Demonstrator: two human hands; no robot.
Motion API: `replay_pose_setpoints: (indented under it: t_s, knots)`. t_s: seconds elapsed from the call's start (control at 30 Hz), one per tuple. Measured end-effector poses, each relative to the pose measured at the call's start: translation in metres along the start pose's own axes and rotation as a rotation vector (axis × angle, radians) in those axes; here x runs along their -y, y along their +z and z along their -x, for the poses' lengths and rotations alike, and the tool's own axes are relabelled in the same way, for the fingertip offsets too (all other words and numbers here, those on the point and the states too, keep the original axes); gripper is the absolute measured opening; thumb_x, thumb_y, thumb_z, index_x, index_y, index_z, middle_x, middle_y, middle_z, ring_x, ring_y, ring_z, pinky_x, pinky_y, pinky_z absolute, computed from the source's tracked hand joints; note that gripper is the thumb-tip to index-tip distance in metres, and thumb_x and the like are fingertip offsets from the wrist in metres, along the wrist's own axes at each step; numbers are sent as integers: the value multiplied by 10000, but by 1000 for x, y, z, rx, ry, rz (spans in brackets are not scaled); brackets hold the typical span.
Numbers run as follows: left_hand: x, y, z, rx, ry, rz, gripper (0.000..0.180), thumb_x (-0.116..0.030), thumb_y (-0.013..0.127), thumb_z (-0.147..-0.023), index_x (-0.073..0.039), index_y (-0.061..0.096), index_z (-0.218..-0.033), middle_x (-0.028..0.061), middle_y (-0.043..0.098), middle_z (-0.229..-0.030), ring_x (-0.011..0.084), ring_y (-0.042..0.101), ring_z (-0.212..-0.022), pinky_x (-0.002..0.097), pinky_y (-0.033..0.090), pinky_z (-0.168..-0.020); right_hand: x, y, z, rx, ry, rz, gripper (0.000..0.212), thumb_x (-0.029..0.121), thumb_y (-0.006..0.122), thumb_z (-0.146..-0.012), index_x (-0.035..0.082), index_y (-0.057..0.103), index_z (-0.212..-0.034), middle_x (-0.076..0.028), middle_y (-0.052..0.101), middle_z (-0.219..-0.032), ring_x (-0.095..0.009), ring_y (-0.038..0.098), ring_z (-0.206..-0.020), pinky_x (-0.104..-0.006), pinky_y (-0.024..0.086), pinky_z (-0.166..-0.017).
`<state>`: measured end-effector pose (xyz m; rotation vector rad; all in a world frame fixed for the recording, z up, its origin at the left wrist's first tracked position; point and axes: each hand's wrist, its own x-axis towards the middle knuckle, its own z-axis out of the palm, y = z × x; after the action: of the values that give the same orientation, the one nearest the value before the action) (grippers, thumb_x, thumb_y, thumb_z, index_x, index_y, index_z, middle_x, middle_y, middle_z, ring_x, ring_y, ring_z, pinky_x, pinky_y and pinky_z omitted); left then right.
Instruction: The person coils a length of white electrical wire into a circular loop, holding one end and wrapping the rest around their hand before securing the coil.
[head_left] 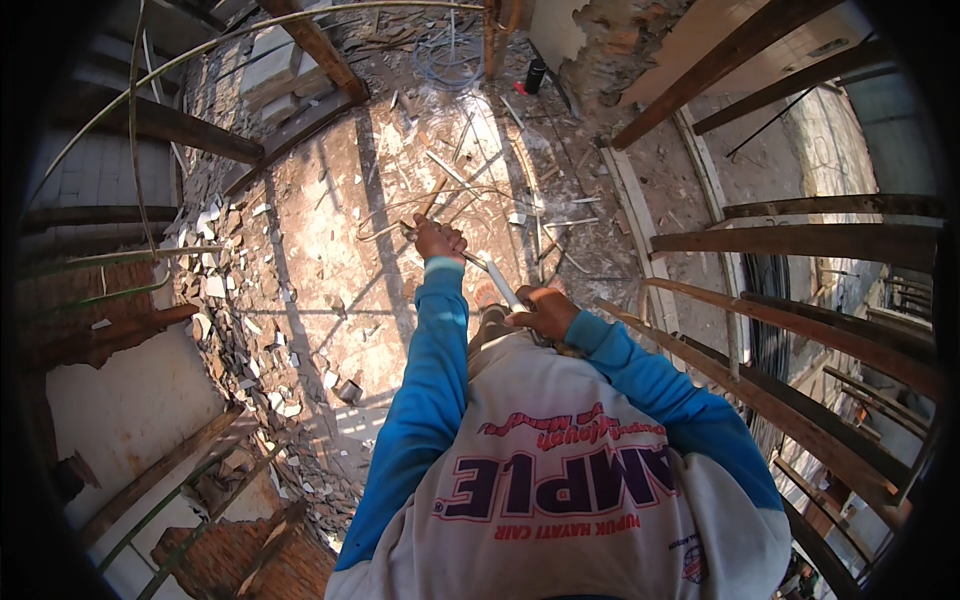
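My left hand (437, 240) is stretched ahead of my body, its fingers closed round a thin, dark, rod-like piece whose kind I cannot make out. That piece runs down to the right and meets a white pipe (502, 281). Close to my waist, my right hand (543, 312) grips the lower end of this pipe, which slants between the two hands. Thin brown strips or cables (480, 190) curve beyond my left hand; whether they join what it holds is unclear. Both arms wear blue sleeves.
Broken tile and rubble (250, 330) lie along the left. Wooden beams (790, 240) cross the right side, and more slant at upper left. Loose strips litter the floor ahead. A coil of pale cable (448, 62) and a black cylinder (535, 76) stand farther off. A small can (349, 391) lies left of me.
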<state>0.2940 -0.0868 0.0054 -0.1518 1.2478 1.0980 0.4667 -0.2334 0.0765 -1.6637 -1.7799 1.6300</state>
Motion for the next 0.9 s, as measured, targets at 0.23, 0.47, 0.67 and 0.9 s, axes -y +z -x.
replay_pose_setpoints:
  t_s: [0.23,0.47,0.67,0.9]
  knots:
    - [1,5,11,228,-156,135,506,-534,303,-932,-161,322,-591,-25,228,-483,116,209,-373,271,143,-347,-30,-5,8,175,222,-440,450,451,587,-834,9,603,-915,-90,544,-685,-148,503,-655,-326,416,-618]
    - [-18,18,29,439,-200,65,487,-486,324,-946,-173,315,-573,-36,200,-464,101,191,-366,258,155,-333,-28,9,10,-274,-263,-247,387,322,473,-928,-21,598,-796,-111,521,-677,-177,492,-639,-333,412,-626]
    - [-32,33,46,618,-267,-30,478,-458,346,-949,-171,312,-568,-39,201,-459,89,205,-352,240,170,-318,-40,13,6,-188,-161,-405,404,345,443,-942,-6,622,-852,-83,527,-694,-158,484,-654,-304,420,-653]
    - [-32,38,66,672,-296,-17,477,-469,338,-948,-167,340,-580,-43,230,-463,81,229,-355,235,193,-321,-42,31,-16,-92,-119,-384,419,384,461,-930,0,579,-1047,-19,559,-729,-113,518,-679,-272,435,-591]
